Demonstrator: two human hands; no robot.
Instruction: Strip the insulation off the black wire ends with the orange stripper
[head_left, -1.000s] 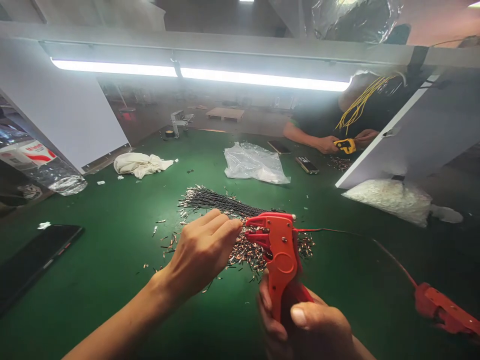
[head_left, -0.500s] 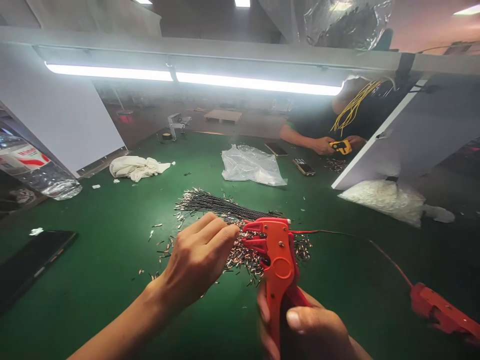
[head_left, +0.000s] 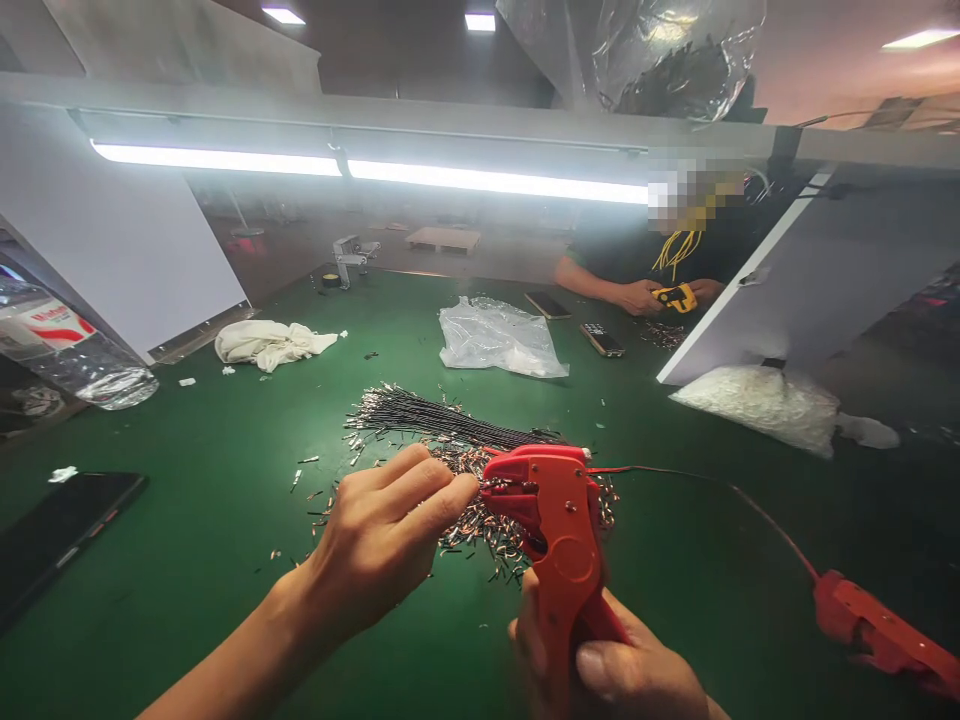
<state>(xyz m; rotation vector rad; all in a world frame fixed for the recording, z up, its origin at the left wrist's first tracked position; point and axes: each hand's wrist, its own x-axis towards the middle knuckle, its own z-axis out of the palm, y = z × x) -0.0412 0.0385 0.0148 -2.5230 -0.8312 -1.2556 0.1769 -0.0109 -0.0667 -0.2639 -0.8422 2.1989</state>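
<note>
My right hand (head_left: 637,670) is wrapped around the handles of a red wire stripper (head_left: 571,540), held upright above the table. Its jaws point left, toward my left hand (head_left: 397,515). The fingers of my left hand are pinched on a thin wire (head_left: 484,486) at the mouth of the jaws; most of that wire is hidden. Behind the stripper lies a bundle of black wires (head_left: 450,418) with bare metal ends. Under and around both hands spreads a pile of short cut wire pieces (head_left: 491,540).
A second red tool (head_left: 885,620) lies at right, joined by a thin cord. Around the green table are a clear plastic bag (head_left: 499,335), a white cloth (head_left: 274,343), phones (head_left: 67,530), a bottle (head_left: 82,340) and a filled bag (head_left: 757,400). Across, a co-worker's hands (head_left: 637,297) hold a yellow tool.
The stripper has moved slightly right and tilted, and its jaws look closer together. My left hand stays pinched at the jaws. The whole view has shifted a little.
</note>
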